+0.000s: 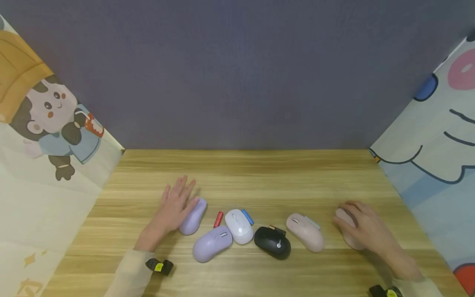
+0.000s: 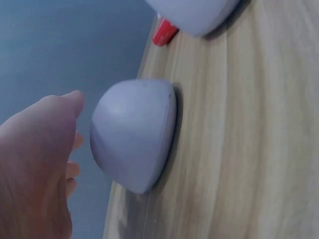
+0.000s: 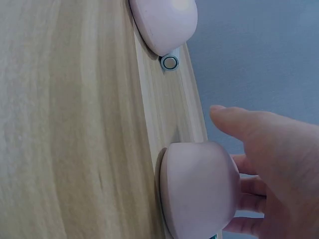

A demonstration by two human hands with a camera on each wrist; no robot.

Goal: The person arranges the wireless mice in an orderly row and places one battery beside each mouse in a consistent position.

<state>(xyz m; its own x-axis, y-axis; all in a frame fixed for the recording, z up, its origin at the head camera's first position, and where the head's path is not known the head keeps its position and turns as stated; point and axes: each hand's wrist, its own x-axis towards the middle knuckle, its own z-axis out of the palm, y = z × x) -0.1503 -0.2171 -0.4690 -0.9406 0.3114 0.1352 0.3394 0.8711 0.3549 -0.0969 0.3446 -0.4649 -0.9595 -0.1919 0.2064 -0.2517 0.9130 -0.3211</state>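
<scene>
In the head view, my left hand (image 1: pixel 172 210) is at a purple mouse (image 1: pixel 191 218) on the left, fingers extended and thumb over its front end. The left wrist view shows that mouse (image 2: pixel 132 134) flat on the table, with the thumb apart from it. On the right, my right hand (image 1: pixel 365 227) reaches over a pale pink mouse (image 1: pixel 345 233), fingers loosely bent. From the right wrist, the thumb appears raised off this mouse (image 3: pixel 199 191) and the fingers lie behind it; whether they touch it I cannot tell.
Between the hands lie a second purple mouse (image 1: pixel 211 244), a white mouse (image 1: pixel 239 227), a black mouse (image 1: pixel 272 243) and another pink mouse (image 1: pixel 305 233). Batteries lie among them: red (image 1: pixel 218 219), blue (image 1: pixel 247 217), black-and-copper (image 1: pixel 277 230) and pale teal (image 1: pixel 313 222). A grey panel (image 1: pixel 245 82) stands behind.
</scene>
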